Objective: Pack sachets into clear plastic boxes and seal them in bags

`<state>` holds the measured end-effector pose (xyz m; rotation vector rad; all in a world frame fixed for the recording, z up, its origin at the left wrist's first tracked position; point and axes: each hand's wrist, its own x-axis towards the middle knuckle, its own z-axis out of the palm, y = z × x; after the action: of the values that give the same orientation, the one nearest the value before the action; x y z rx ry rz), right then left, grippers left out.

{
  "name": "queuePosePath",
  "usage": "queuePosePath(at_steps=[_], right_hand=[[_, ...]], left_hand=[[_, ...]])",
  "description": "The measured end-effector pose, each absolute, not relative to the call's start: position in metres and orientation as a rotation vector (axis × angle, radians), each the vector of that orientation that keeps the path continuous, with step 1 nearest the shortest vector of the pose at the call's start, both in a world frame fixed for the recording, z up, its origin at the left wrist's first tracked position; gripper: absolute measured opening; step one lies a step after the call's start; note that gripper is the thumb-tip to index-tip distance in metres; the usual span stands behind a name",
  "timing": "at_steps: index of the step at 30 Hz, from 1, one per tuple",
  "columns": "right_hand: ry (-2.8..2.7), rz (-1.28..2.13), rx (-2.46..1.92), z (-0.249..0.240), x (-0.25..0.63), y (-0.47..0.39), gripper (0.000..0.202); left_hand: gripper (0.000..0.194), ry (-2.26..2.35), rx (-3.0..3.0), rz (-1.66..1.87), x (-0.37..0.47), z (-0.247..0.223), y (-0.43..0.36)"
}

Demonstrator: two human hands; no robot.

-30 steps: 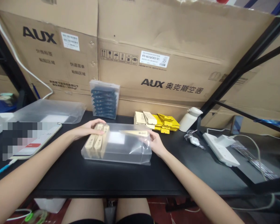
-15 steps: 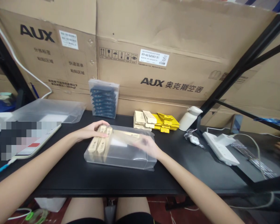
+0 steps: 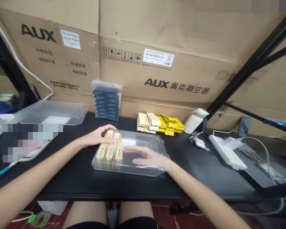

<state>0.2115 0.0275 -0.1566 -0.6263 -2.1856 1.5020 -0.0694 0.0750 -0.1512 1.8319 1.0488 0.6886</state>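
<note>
A clear plastic box (image 3: 143,170) lies on the black table in front of me. Three cream-coloured folded packets (image 3: 109,152) with dark print stand side by side at its left end. My left hand (image 3: 101,136) is closed around the box's back left corner, its thumb across the tops of the packets and its other fingers partly hidden behind. Inside the right part of the box, my right hand (image 3: 149,157) reaches left with fingers stretched and apart, holding nothing. Its fingertips are close to the rightmost packet.
Behind the box lie cream packets (image 3: 143,122) and yellow packets (image 3: 173,124). A clear box of blue packets (image 3: 106,101) stands at the back. To the right are a white bottle (image 3: 195,121), an earphone case (image 3: 200,143) and a power strip (image 3: 227,152). A tablet (image 3: 35,151) lies left.
A third cream packet, lying slanted by my right hand before, now stands beside the other two. My right hand has let go and its fingers are spread. The box has shifted slightly right.
</note>
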Motion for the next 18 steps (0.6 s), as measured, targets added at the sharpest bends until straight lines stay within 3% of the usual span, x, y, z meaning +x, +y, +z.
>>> queuePosePath(at_steps=[8,14,18], right_hand=[[-2.149,1.770,-0.567,-0.153,0.213,0.023,0.054],[-2.063,1.709,-0.707,-0.155,0.219,0.033,0.053],[-1.913,1.650,-0.841,-0.158,0.240,0.051,0.041]], left_hand=[[0.054,1.151,1.799,0.736,-0.059,-0.153,0.071],[0.057,1.160,1.776,0.708,-0.061,-0.149,0.072],[0.055,1.200,1.794,0.667,-0.072,-0.142,0.075]])
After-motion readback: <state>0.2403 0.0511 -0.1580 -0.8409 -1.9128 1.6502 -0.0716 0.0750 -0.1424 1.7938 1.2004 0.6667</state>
